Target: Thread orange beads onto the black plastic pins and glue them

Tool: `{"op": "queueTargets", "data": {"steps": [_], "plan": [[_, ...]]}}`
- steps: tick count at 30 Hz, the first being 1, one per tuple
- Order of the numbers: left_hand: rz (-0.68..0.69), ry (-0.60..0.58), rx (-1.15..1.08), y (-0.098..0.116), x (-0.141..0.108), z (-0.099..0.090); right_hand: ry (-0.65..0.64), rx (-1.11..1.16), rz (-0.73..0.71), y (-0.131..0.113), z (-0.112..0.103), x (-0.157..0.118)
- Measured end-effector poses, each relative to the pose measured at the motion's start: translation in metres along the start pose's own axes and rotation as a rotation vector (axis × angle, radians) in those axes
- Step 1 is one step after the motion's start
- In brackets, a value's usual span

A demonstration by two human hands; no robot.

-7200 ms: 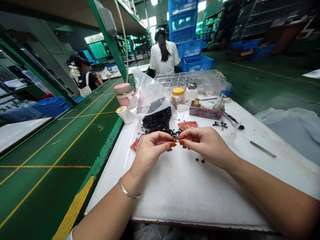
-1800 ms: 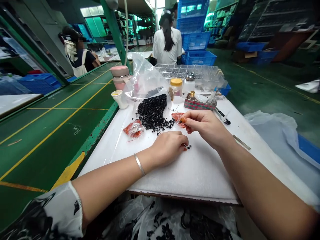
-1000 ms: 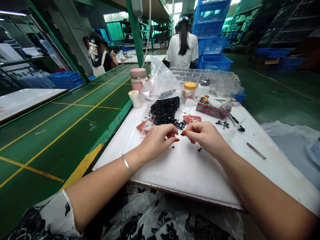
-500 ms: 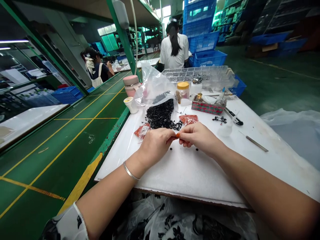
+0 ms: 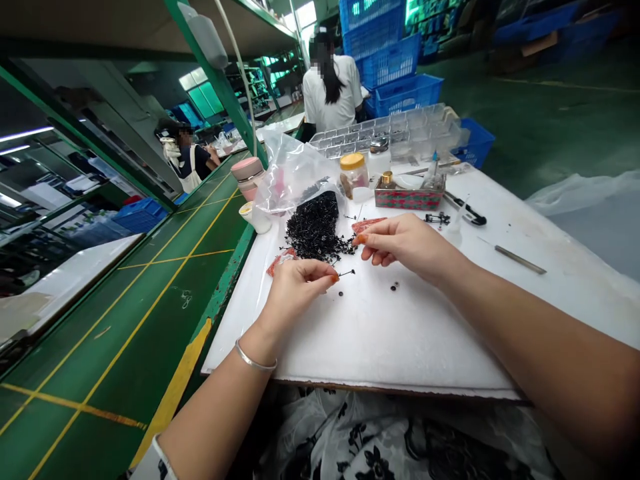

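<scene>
My left hand [image 5: 297, 283], a silver bangle on its wrist, pinches a thin black pin-like part [image 5: 347, 272] whose wider end points right. My right hand [image 5: 403, 241] is closed with thumb and forefinger together, up and to the right of the left; whatever lies between those fingertips is too small to make out. Behind both hands a heap of small black parts [image 5: 315, 227] spills from a clear plastic bag [image 5: 285, 163]. One red packet [image 5: 367, 225] sits behind my right fingers, another red packet [image 5: 280, 260] beside my left hand. Small black rings [image 5: 341, 294] lie on the white tabletop [image 5: 360, 347].
A patterned box [image 5: 410, 199], a yellow-lidded jar [image 5: 353, 175], a pink container [image 5: 248, 177] and a compartment tray [image 5: 400, 130] stand behind. To the right are a cutter knife [image 5: 465, 208] and a metal tool [image 5: 520, 260]. A green belt [image 5: 165, 287] runs left. Two people sit further off.
My hands have come apart from their joined pinch, the right going up and right, the left slightly down and left. The black part now shows in my left fingers. The whole view has tilted.
</scene>
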State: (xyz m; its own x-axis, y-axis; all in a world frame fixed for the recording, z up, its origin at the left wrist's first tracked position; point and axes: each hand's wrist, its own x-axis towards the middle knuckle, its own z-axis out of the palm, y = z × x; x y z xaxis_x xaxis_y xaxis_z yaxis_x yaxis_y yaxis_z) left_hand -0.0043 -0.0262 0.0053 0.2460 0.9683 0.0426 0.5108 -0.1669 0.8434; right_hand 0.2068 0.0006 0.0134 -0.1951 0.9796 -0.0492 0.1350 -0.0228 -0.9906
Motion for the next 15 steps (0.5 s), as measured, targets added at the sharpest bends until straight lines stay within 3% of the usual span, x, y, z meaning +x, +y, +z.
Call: {"op": "queueTargets", "data": {"steps": [6, 15], "plan": [[-0.143, -0.166, -0.014, -0.009, 0.007, -0.003, -0.019, -0.049, -0.046, 0.006, -0.001, 0.005], [-0.201, -0.263, 0.117, -0.013, 0.019, -0.003, 0.009, -0.021, -0.107, 0.008, -0.004, 0.008]]}}
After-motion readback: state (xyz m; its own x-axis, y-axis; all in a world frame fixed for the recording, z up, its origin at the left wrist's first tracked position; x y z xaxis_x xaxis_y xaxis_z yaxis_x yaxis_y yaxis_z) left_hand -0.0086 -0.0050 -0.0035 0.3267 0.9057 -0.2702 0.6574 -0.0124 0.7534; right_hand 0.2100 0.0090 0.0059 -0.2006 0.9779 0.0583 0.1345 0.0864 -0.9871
